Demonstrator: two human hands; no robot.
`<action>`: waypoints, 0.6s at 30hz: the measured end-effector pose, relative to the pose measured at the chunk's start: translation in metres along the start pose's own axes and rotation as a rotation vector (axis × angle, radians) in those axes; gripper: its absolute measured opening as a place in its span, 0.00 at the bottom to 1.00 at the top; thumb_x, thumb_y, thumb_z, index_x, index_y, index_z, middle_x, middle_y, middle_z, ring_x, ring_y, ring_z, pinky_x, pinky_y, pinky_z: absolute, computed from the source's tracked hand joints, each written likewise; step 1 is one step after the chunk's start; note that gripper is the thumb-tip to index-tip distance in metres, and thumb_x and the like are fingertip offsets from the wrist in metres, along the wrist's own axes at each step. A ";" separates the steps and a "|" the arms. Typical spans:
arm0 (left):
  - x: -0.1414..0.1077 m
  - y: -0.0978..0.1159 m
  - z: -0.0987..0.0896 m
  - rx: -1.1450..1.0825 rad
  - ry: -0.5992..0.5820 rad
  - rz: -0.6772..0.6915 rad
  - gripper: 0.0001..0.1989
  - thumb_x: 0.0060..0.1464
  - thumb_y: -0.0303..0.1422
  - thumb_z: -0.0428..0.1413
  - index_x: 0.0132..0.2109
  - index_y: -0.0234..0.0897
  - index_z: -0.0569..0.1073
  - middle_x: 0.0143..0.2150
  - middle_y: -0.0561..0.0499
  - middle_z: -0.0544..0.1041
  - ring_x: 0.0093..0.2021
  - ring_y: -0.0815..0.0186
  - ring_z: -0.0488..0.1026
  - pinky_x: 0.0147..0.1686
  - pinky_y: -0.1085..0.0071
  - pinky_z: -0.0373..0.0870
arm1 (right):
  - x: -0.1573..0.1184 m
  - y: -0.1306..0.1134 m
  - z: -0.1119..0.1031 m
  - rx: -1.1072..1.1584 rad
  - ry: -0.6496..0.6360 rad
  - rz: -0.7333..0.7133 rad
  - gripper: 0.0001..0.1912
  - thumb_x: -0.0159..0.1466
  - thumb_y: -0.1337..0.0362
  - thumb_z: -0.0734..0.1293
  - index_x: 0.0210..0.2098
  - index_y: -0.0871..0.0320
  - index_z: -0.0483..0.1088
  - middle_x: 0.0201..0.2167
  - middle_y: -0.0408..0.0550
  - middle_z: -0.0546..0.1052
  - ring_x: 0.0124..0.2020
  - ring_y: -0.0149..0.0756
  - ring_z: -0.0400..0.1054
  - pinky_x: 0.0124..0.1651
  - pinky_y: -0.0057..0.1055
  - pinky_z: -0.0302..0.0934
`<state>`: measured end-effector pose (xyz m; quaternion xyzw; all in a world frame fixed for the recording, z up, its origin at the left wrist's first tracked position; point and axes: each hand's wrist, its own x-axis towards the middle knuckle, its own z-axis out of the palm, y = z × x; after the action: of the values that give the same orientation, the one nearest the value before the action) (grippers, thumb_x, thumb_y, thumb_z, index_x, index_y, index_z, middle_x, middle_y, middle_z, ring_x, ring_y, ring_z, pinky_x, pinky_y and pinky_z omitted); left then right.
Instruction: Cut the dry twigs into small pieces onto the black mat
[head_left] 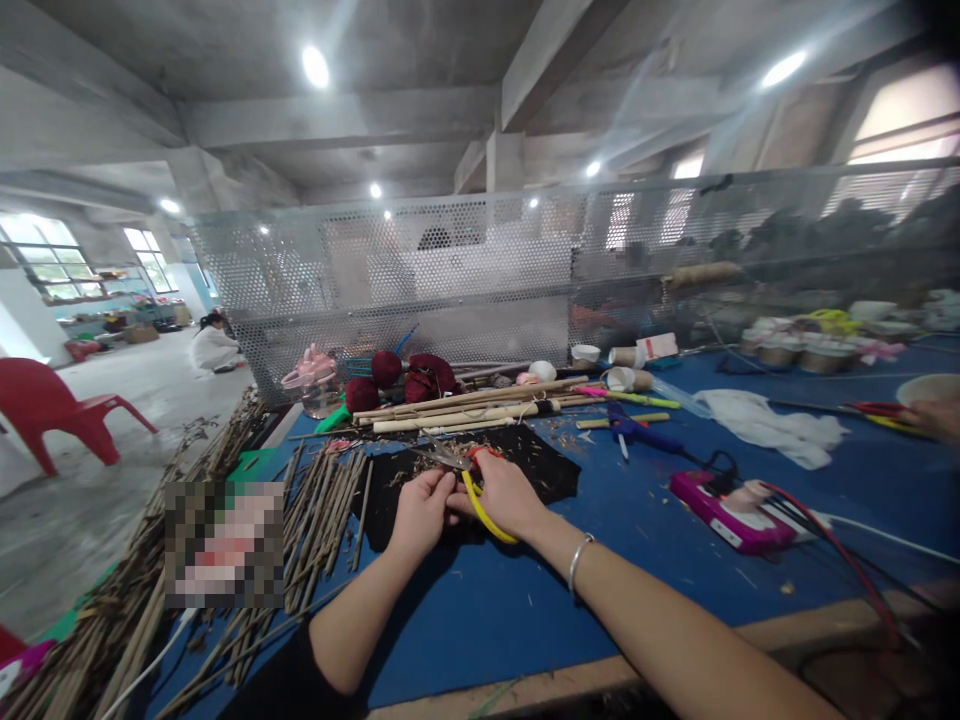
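Note:
My right hand (504,492) is wrapped round a pair of scissors (486,514) with yellow and red handles. Their blades point away to the upper left, over a black cloth (551,462) strewn with small plant scraps. Close beside it, my left hand (421,508) is closed, fingertips pinched together near the right hand's fingers. Whatever the left fingers hold is hidden or too small to name. Thin cut brown sticks (330,500) lie in a loose row left of the left hand.
Long twigs (142,580) fill the table's left edge. Pale rods (465,410) and dark red balls (386,370) lie behind the cloth. To the right are a blue glue gun (645,432), a purple power strip (739,515) with cables and white plastic (772,425). Perforated metal panels (480,280) stand behind.

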<state>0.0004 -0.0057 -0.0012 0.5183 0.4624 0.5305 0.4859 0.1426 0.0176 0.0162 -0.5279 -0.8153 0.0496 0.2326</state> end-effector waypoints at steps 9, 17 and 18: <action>-0.002 0.003 0.001 0.024 0.020 0.035 0.18 0.46 0.45 0.54 0.30 0.31 0.71 0.25 0.51 0.73 0.18 0.74 0.64 0.16 0.78 0.64 | -0.001 -0.001 -0.001 0.076 -0.080 0.044 0.27 0.51 0.43 0.65 0.40 0.57 0.61 0.31 0.47 0.73 0.33 0.38 0.69 0.31 0.27 0.51; -0.003 0.003 -0.001 0.057 0.002 0.071 0.18 0.48 0.44 0.52 0.36 0.32 0.73 0.26 0.52 0.74 0.18 0.73 0.64 0.16 0.78 0.62 | 0.002 0.000 0.000 0.008 -0.104 0.077 0.27 0.51 0.39 0.61 0.33 0.56 0.63 0.27 0.47 0.74 0.30 0.38 0.69 0.28 0.27 0.50; -0.003 0.003 -0.001 0.067 0.004 0.075 0.18 0.48 0.44 0.52 0.37 0.33 0.73 0.26 0.52 0.74 0.19 0.73 0.64 0.16 0.78 0.63 | 0.003 0.001 0.000 0.001 -0.103 0.075 0.27 0.51 0.38 0.60 0.33 0.56 0.63 0.27 0.47 0.74 0.30 0.38 0.69 0.28 0.27 0.49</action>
<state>-0.0009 -0.0085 0.0012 0.5504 0.4610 0.5335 0.4472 0.1425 0.0205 0.0166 -0.5547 -0.8058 0.0855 0.1886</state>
